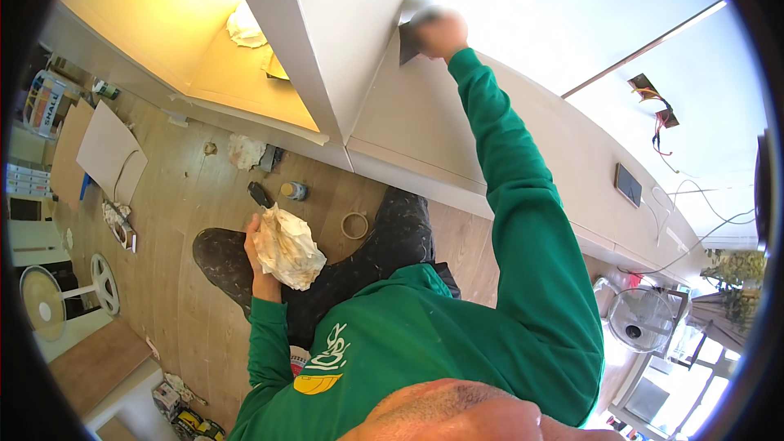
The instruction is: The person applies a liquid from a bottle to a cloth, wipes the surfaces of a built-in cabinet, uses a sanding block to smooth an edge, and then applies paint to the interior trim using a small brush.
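Observation:
My right hand (446,34) is stretched far up and forward, closed around a dark, flat-bladed putty knife (408,44). The knife is smeared by motion. Its blade lies at the inner corner where the upright cabinet panel (339,16) meets the white wall (523,0). Down by my knee, my left hand (256,255) grips a crumpled, stained white rag (287,247). Most of its fingers are hidden behind the cloth.
A lit cabinet recess (155,16) holds another crumpled cloth (245,27). On the wood floor lie a small jar (294,190), a tape roll (354,225) and a black-handled tool (260,194). A phone (628,184) rests on the ledge; wires (653,98) stick out of the wall.

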### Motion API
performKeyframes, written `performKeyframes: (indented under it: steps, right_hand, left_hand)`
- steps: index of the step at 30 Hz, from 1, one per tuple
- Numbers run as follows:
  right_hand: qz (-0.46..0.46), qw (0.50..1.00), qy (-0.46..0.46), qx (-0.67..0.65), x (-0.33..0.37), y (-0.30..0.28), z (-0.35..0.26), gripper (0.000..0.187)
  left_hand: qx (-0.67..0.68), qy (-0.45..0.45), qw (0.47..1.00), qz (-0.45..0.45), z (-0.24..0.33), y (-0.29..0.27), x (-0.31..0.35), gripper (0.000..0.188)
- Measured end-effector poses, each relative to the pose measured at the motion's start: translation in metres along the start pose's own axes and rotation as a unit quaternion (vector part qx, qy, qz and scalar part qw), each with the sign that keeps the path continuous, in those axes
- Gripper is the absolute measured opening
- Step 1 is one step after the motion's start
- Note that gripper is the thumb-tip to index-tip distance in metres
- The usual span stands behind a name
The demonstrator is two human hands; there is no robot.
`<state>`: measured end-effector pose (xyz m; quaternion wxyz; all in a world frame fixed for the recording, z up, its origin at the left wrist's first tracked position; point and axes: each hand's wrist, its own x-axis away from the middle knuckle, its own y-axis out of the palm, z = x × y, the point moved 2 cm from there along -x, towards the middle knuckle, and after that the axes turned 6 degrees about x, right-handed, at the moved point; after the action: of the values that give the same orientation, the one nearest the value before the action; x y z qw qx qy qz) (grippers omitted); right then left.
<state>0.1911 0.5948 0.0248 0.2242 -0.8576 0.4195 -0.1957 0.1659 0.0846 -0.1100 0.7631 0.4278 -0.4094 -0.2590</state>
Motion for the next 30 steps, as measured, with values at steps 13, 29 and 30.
performKeyframes:
  steps: [13,29,30]
  right_hand:
    - [-0.025,0.999,-0.011,0.036,-0.003,-0.014,0.009,0.018]
    - [-0.095,0.994,-0.045,0.003,0.046,-0.048,0.009,0.025]
    - [-0.082,0.996,-0.034,0.012,0.049,-0.057,0.013,0.026]
  left_hand:
    - [0.0,0.006,0.999,0.037,-0.002,0.003,0.006,0.048]
    - [0.021,-0.008,0.998,0.067,-0.008,-0.011,0.012,0.048]
    - [0.026,-0.008,0.996,0.081,-0.008,-0.008,0.012,0.047]
